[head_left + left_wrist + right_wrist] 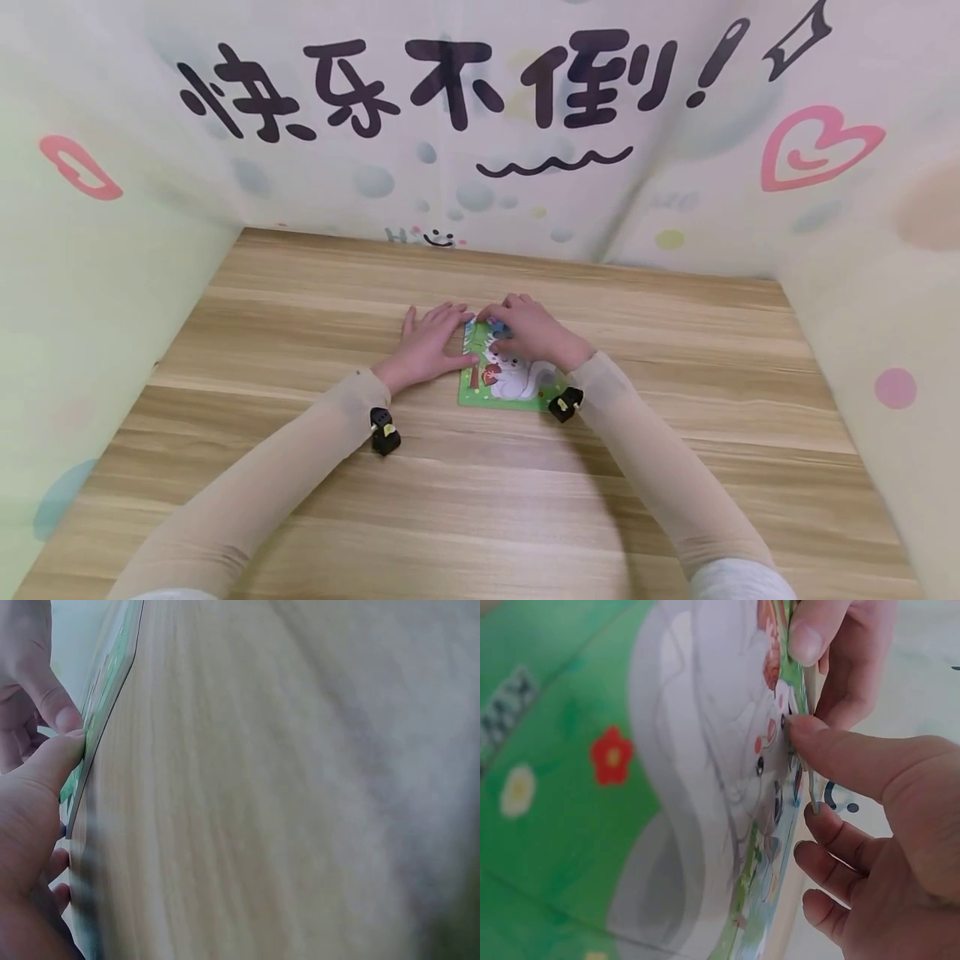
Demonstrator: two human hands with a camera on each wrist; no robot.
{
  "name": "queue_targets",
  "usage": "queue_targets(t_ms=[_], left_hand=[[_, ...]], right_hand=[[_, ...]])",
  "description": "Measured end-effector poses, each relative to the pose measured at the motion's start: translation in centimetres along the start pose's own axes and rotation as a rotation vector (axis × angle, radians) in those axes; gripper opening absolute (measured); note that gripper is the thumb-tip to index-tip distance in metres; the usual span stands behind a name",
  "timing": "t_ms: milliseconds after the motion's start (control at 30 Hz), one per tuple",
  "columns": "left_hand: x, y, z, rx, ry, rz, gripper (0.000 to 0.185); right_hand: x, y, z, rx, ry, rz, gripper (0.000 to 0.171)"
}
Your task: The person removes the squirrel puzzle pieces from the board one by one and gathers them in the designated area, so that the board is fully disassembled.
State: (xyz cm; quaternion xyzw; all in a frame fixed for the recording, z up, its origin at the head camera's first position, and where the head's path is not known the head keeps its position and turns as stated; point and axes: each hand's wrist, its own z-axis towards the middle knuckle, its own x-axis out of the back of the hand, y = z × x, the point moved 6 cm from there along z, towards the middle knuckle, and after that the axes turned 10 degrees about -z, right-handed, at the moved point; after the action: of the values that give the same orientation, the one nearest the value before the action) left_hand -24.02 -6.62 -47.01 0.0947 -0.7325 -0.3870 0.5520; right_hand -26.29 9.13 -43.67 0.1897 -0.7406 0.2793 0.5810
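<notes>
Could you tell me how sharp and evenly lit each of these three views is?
Head view: evenly lit and sharp, wide-angle bending at the edges, with soft shadows under both arms on the table. Left wrist view: the wood grain is smeared by blur, and the left hand is soft. Right wrist view: the puzzle board is very close and partly out of focus; the right hand is clearer.

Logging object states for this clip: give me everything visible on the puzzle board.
The puzzle board is a thin, flat rectangular card with a green border, printed with a white cartoon animal and red and white flowers on green. It lies flat on the wooden table. The left hand presses its left edge with the thumb; the right hand covers its far end, fingertips on the picture.
</notes>
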Motion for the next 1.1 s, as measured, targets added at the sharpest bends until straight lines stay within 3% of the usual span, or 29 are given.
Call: queue_targets(t_ms=[267,567,1100], left_hand=[[-0.1,0.1,0.0,0.005,0.000,0.010,0.082],[0.4,0.7,-0.3,0.003,0.004,-0.008,0.081],[0.2,0.4,-0.2,-0.002,0.011,-0.002,0.082]], right_hand=[[0.1,0.6,-0.6,-0.049,-0.005,0.019,0.066],[-0.2,2.6,-2.5,-0.026,0.066,0.047,0.045],[0.8,6.7,-7.0,-0.049,0.150,0.050,0.041]])
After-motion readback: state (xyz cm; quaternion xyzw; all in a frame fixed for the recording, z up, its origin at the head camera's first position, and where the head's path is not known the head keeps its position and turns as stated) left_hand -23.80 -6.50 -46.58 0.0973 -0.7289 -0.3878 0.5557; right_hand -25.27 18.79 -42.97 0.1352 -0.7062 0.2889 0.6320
